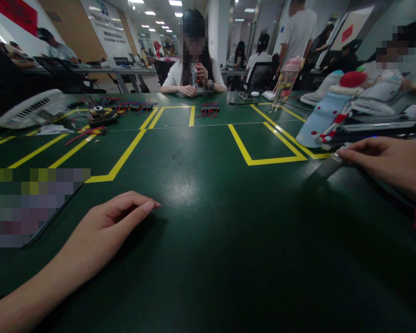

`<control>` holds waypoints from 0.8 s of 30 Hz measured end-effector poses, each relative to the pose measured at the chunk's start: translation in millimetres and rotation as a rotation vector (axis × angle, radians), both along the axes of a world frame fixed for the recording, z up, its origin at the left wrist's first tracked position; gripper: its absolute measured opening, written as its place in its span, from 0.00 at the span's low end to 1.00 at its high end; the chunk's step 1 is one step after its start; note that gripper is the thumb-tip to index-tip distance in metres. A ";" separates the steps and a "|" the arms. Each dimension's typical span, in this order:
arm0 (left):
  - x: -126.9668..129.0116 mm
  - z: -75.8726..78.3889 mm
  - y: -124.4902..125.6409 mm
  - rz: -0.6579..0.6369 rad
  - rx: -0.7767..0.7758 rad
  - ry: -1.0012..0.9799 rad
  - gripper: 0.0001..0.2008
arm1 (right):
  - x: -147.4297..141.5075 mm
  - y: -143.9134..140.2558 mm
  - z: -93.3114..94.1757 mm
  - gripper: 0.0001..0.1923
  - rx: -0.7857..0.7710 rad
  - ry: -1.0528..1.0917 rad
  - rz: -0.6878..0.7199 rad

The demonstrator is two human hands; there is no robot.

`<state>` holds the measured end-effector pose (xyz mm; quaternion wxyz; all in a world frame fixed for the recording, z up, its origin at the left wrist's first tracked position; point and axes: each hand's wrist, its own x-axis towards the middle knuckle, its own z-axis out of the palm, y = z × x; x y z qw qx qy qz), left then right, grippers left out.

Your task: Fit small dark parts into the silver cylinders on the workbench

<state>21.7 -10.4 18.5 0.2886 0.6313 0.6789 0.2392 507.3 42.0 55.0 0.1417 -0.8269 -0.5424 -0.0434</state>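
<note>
green matting [208, 222] with yellow tape lines covers a long shared workbench in a busy room; a person sits at the far side, with wire bundles [210, 109] in front of them and a small white fan [31, 110] at far left. the left hand [104, 231] lies palm down on the bare mat, near left, fingers loosely curled together, holding nothing. the right hand [384, 162] sits at the right edge, fingers closed around a slim grey pen-like tool [329, 165] whose tip points left, low over the mat. just beyond it lies a pale blue bottle [321, 121] on its side, near a cable. judging by the crowding there, a careless sweep of the right wrist could knock the bottle or snag the cable. the forearms come in low from either side.
</note>
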 end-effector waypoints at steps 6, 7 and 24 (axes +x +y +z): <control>-0.8 -0.4 0.3 -0.037 -0.006 0.003 0.15 | 1.2 -1.3 2.7 0.25 -0.020 0.013 0.061; -2.1 -1.3 0.8 -0.039 -0.005 0.003 0.15 | 1.9 -0.8 2.9 0.26 -0.028 0.017 0.045; -12.8 -10.2 4.9 -0.113 -0.014 0.013 0.18 | 19.8 8.8 -12.0 0.28 0.050 0.311 0.134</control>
